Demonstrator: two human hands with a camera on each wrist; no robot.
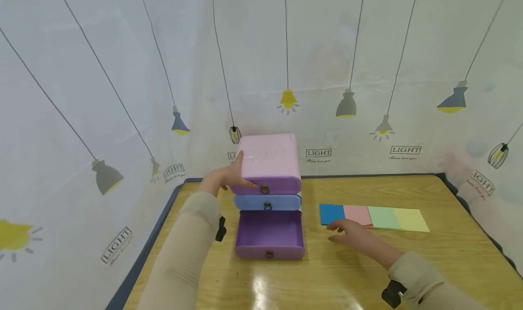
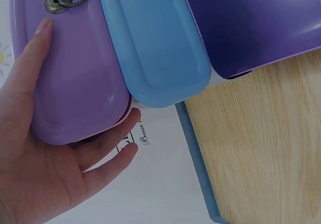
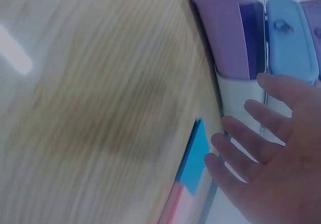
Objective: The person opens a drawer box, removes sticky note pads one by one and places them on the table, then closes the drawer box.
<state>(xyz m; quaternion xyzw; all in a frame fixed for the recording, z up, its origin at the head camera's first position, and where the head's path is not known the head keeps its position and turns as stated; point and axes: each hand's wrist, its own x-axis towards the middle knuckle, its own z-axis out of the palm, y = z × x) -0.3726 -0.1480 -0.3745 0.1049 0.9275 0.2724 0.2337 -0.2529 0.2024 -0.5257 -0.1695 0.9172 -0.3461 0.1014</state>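
Observation:
A small drawer cabinet (image 1: 269,158) with a pale pink top stands at the middle of the table. Its top purple drawer (image 2: 83,78) and the blue drawer (image 1: 267,203) below it are pushed in, each with a ring pull. The lowest purple drawer (image 1: 269,252) is pulled out, its inside floor showing. My left hand (image 1: 233,174) rests against the cabinet's upper left side, thumb laid on the top drawer's front, other fingers extended along the side. Over the table to the cabinet's right, my right hand (image 1: 353,233) hovers with fingers spread, holding nothing, near the blue square (image 1: 331,214).
Beside the blue square, pink (image 1: 357,214), green (image 1: 383,218) and yellow (image 1: 411,220) squares lie in a row on the wooden table (image 1: 327,282). A pale wall cloth (image 1: 253,51) printed with lamps stands behind and to the left.

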